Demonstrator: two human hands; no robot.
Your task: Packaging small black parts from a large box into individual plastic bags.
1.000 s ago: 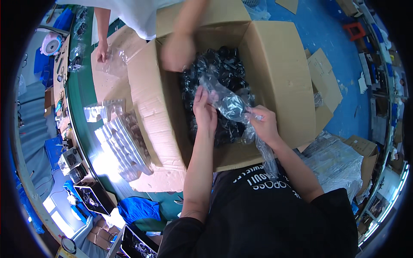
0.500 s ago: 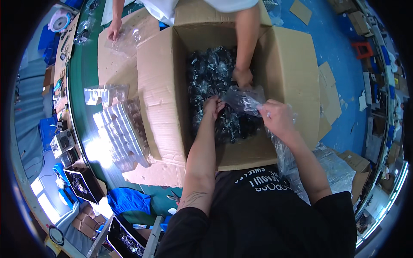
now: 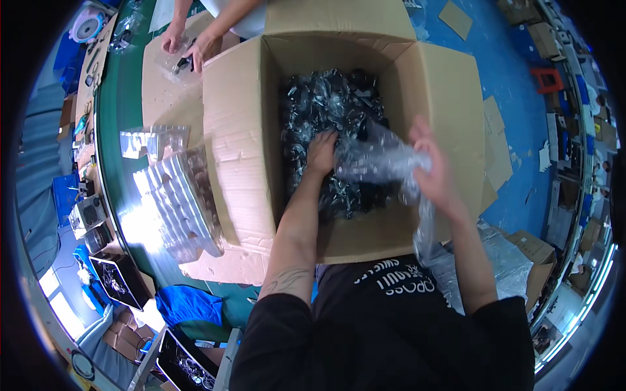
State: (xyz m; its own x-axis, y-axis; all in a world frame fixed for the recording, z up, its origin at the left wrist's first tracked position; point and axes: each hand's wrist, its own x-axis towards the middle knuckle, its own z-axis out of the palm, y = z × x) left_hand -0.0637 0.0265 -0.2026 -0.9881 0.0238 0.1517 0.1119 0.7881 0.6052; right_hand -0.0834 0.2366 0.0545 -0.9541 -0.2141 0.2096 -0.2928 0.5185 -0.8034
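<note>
A large open cardboard box (image 3: 235, 146) stands in front of me, with many black items in clear wrapping (image 3: 310, 98) inside it. My left hand (image 3: 321, 153) reaches into the box and rests on these wrapped items, fingers stretched out. Beside it, my right hand (image 3: 433, 171) grips one end of a crumpled clear plastic bag (image 3: 375, 159) above the contents. The bag spreads leftward, close to my left hand, and part of it hangs down over the box's near right side. Motion blurs both the bag and my right hand.
Across the left flap, a co-worker's hands (image 3: 195, 49) handle a dark item in clear plastic over a cardboard sheet (image 3: 163, 98). Stacked clear plastic trays (image 3: 179, 202) lie on the green table (image 3: 117, 117). More plastic sheeting (image 3: 502, 264) lies at my right.
The co-worker's arm has left the box and joined the other hand at the far left. My right hand has shifted slightly right, drawing the plastic bag out wider.
</note>
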